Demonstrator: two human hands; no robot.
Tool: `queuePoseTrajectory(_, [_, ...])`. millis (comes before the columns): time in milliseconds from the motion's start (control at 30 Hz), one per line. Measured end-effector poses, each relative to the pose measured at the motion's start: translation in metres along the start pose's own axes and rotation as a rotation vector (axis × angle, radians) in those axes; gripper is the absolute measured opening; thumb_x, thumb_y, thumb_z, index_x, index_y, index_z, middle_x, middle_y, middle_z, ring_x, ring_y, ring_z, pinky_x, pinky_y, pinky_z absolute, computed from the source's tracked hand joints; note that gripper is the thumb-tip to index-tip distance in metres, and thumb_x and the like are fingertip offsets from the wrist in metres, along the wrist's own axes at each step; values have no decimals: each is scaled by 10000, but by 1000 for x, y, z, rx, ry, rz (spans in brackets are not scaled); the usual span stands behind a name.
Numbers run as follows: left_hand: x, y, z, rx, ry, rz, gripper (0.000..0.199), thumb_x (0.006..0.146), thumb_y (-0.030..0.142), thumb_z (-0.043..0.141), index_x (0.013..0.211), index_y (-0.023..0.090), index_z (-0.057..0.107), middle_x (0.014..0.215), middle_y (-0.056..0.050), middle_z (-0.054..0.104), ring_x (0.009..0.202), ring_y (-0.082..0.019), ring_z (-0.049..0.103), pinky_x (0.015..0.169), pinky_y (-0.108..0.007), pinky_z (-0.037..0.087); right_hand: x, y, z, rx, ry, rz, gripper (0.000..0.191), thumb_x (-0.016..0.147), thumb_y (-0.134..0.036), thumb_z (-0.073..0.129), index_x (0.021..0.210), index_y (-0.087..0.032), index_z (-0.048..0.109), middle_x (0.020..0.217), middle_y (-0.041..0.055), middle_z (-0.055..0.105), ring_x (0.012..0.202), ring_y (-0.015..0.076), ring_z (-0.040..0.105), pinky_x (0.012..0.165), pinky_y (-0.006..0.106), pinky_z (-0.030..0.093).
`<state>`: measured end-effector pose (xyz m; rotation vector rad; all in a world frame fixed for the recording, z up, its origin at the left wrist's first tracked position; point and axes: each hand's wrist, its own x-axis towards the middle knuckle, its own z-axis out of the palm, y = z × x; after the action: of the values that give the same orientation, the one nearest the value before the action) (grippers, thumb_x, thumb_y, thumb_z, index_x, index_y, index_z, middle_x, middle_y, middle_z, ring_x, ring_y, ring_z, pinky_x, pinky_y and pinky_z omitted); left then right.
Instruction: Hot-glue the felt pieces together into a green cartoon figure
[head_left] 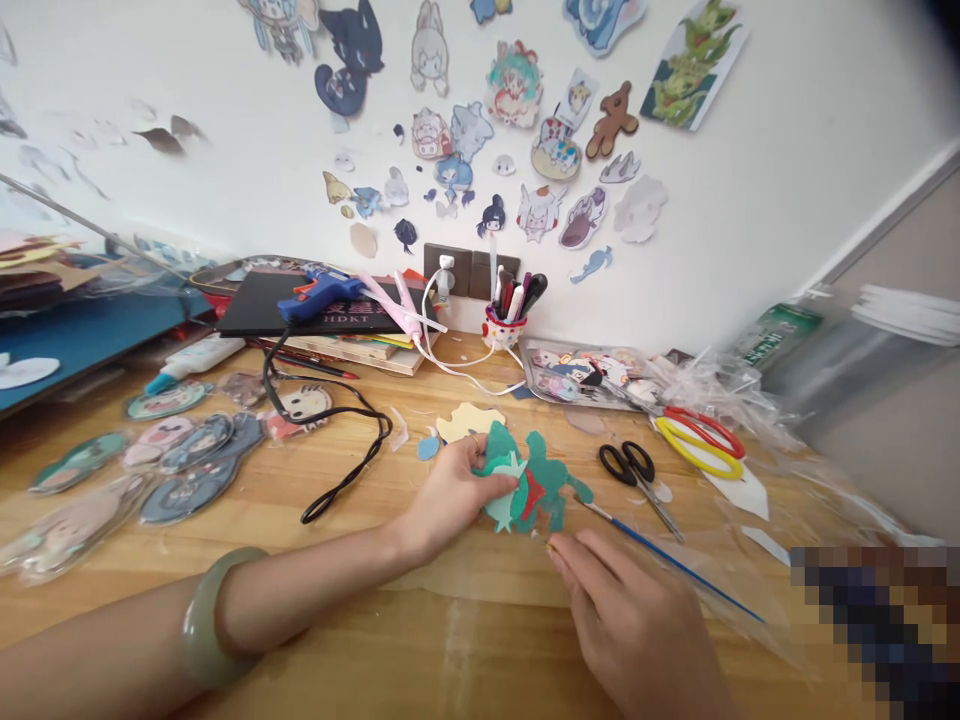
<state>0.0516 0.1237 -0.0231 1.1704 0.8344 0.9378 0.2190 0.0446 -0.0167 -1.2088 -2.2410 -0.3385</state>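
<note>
My left hand [450, 490], with a green bangle on its wrist, grips a teal paper cutout [551, 470] that has a red patch and a paler green piece on it. Thumb on top, fingers behind. My right hand [622, 610] is closed in a pinch just below the cutout's lower right edge; what it holds, if anything, is too small to name. A blue thin-handled brush [675, 565] lies to the right, its tip near the cutout. Behind the left hand lies a cream paper cutout [469, 420] beside a small blue piece [427, 447].
Black scissors [637, 470] and red-and-yellow scissors [701, 445] lie right. A blue glue gun [322, 293] rests on a black box [255, 305], its cable looping over the table. Wrapped cutouts [199, 440] cover the left; a pen cup [502, 325] stands by the wall.
</note>
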Motion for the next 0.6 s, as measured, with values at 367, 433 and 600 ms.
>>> queuePoseTrajectory(367, [-4,9,0,336,-84,17,149,694,269,595,767,142,574,733,-23,620,666,-176,575,611,-274,456,3,1,1,94,57,86,177,852,-179,467,901,-137,632,733,50,665,648,142,630,600,231,483])
queuePoseTrajectory(433, [-9,16,0,466,-28,77,271,700,320,613,906,143,603,900,-65,634,836,-242,564,772,-366,429,0,6,0,101,72,96,170,853,-208,478,921,-144,620,789,60,685,687,137,646,602,210,497])
queuePoseTrajectory(600, [-25,32,5,870,-1,446,397,804,342,548,1131,118,549,1103,-114,587,1022,-247,491,897,-353,358,-14,31,4,-80,90,-115,249,838,-331,484,967,-169,622,825,52,710,691,163,676,603,213,529])
